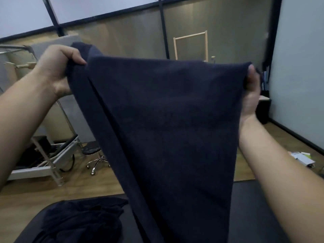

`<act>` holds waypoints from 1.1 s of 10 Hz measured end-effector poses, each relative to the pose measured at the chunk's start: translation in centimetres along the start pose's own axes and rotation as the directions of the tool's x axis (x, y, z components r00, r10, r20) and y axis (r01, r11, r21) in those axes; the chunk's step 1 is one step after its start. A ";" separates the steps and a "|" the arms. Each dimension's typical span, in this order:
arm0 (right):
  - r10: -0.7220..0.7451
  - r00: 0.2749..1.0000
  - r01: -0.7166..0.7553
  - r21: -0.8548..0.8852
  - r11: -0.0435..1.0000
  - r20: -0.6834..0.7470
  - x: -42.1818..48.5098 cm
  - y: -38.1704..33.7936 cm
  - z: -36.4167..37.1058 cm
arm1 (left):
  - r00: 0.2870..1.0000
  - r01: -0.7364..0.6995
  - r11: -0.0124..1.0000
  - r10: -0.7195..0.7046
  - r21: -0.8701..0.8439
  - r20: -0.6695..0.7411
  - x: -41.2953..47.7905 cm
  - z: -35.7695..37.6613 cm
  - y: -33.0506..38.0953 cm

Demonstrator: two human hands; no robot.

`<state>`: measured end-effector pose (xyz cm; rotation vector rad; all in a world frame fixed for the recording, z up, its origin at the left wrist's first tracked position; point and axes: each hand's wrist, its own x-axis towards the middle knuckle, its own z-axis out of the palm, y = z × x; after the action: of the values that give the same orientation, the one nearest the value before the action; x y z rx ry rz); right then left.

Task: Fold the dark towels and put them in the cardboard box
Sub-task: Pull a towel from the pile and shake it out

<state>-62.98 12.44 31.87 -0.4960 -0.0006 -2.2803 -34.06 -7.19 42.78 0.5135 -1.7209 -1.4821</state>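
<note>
Both forearms reach up and forward from the bottom corners, and each ends in a hand closed on one upper corner of a dark towel (166, 120). The left hand (56, 71) has its fingers curled round a bunched corner, thumb pressed on the near face. The right hand (251, 95) pinches the opposite corner, thumb on the near side. The left hand is slightly higher, so the top edge between them runs left to right with a mild slope down toward the right. Neither hand looks plainly nearer to the towel's middle. From that edge the towel hangs straight down in front of the person, long axis vertical, narrowing as it drops. Its lower end passes out of view at the bottom. Along its left side a strip looks doubled over. I judge the next fold turns on bringing the two held corners together across that stretched top edge. Below lies a dark table (254, 216), with a heap of more dark towels (82, 220) at lower left. Beyond stand a wheeled stool (97, 158) and a wooden frame (191, 44). No cardboard box is in view.
</note>
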 end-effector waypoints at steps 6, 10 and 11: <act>0.174 0.957 -0.290 -0.766 0.574 -0.231 10.6 -5.5 1.0 | 0.979 0.150 0.967 -0.117 0.204 -0.166 4.4 -1.6 -5.6; 0.084 0.969 -0.249 -0.917 0.312 -0.234 13.4 -10.3 5.9 | 0.807 -0.153 0.977 0.211 0.149 -0.551 10.6 -0.7 -1.2; 0.072 0.976 -0.219 -0.931 0.292 -0.207 14.0 -9.7 7.1 | 0.878 -0.048 0.998 0.056 0.029 -0.475 11.0 -1.0 -0.7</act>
<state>-75.95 10.38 44.83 -0.8885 1.5288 -1.8660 -40.12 -16.08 45.37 0.7644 -1.3443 -1.1781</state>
